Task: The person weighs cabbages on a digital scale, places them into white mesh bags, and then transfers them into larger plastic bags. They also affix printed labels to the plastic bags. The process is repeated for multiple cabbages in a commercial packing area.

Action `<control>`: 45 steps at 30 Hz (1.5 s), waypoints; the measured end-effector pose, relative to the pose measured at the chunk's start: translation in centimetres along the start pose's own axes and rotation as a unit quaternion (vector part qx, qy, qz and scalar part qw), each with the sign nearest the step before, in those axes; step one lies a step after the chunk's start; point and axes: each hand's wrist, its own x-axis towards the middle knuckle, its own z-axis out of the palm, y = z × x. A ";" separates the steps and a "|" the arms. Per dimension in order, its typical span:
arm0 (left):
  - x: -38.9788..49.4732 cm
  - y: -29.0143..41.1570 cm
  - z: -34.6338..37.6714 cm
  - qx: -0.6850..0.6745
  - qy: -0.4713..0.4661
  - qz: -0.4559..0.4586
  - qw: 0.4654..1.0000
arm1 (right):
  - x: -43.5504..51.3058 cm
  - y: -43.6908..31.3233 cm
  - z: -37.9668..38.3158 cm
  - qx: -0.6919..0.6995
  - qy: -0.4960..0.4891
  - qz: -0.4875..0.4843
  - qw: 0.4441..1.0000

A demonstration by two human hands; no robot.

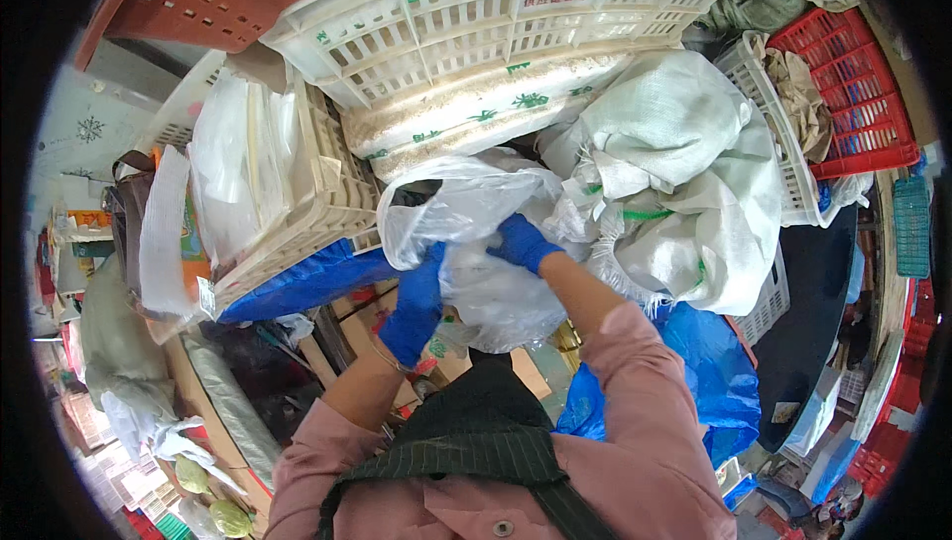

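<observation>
A translucent white plastic bag (506,302) hangs in front of me, its loose upper part bunched around a dark opening. My left hand (416,309), in a blue glove, is closed on the left edge of the bag. Gloved in blue too, my right hand (523,242) presses into the folds of the bag on its right side; its fingertips are partly hidden in the plastic. Right beside the bag lie white woven sacks (662,123) with frayed edges and green ties. What the plastic bag holds cannot be made out.
A cream plastic crate (327,220) with clear plastic bags stands at the left. White crates (476,19) and a long printed white sack (483,112) lie ahead. A red basket (855,94) is at the upper right, blue sheeting (706,376) at the lower right. Cardboard (528,373) lies below.
</observation>
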 end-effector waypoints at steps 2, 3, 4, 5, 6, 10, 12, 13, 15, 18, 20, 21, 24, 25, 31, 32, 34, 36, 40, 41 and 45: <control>-1.3 0.7 0.3 0.007 -0.049 0.028 0.998 | 1.1 0.3 2.4 -0.133 -0.061 -0.015 0.989; -1.8 0.7 0.2 -0.029 -0.048 0.006 0.998 | 1.5 -0.1 3.7 -0.163 -0.028 0.003 0.986; -2.1 0.8 -0.3 -0.063 -0.066 -0.022 0.996 | 1.1 0.0 4.6 -0.155 0.026 -0.013 0.988; -2.2 0.8 -0.9 -0.102 -0.049 -0.067 0.991 | 1.0 -0.3 5.2 -0.152 0.078 -0.025 0.985; -2.5 0.4 -1.4 -0.137 -0.079 -0.041 0.987 | 0.5 -0.6 5.8 -0.104 0.066 -0.017 0.992; -2.0 -1.3 -3.2 -0.114 -0.064 -0.037 0.991 | 0.0 -1.0 5.3 -0.142 0.061 -0.053 0.987; -1.2 -1.9 -3.8 -0.172 -0.055 -0.054 0.982 | 0.4 -0.6 4.2 -0.167 0.084 -0.049 0.981; -0.6 -2.0 -4.1 -0.057 -0.026 -0.013 0.998 | 0.7 -0.3 3.6 -0.143 0.078 -0.038 0.986; 0.6 -1.8 -5.0 -0.021 0.018 -0.014 1.000 | 0.8 1.0 1.4 -0.053 -0.002 0.012 0.999; 1.9 -1.3 -6.1 -0.183 -0.004 -0.073 0.980 | -1.7 2.5 -2.8 0.053 0.078 -0.121 0.988; 1.9 -1.1 -6.3 -0.078 -0.023 -0.038 0.996 | -5.3 2.9 -6.8 0.100 0.107 -0.150 0.978; 1.8 -1.0 -6.3 0.050 -0.038 0.005 0.998 | -7.8 2.9 -8.9 0.111 0.147 -0.118 0.976; 0.3 -0.6 -5.3 0.092 -0.033 -0.032 0.995 | -14.8 1.4 -15.3 0.357 0.294 -0.004 0.887; -0.3 -0.3 -4.8 0.027 -0.050 -0.042 0.997 | -16.8 0.3 -16.7 0.472 0.380 0.006 0.796; -4.8 7.7 -3.5 0.178 -0.120 0.178 0.960 | -18.1 -8.3 -21.4 0.763 0.269 -0.305 0.502; -6.2 9.6 -3.9 0.212 -0.143 0.255 0.933 | -17.2 -10.4 -21.1 0.771 0.235 -0.319 0.497; -9.1 13.1 -4.7 0.240 -0.178 0.312 0.902 | -15.4 -15.5 -19.7 0.768 0.236 -0.261 0.534; -12.3 15.7 -6.2 0.181 -0.217 0.289 0.915 | -13.0 -21.3 -18.2 0.808 0.047 -0.288 0.511; -18.4 16.6 -12.1 -0.003 -0.114 0.131 0.985 | -10.2 -32.9 -12.5 0.753 -0.056 -0.173 0.632; -20.2 15.9 -14.3 -0.049 -0.077 0.142 0.986 | -9.9 -35.5 -10.6 0.738 -0.107 -0.194 0.638; -27.1 11.7 -23.1 -0.181 0.058 0.136 0.972 | -11.6 -43.2 -0.9 0.584 -0.240 -0.151 0.760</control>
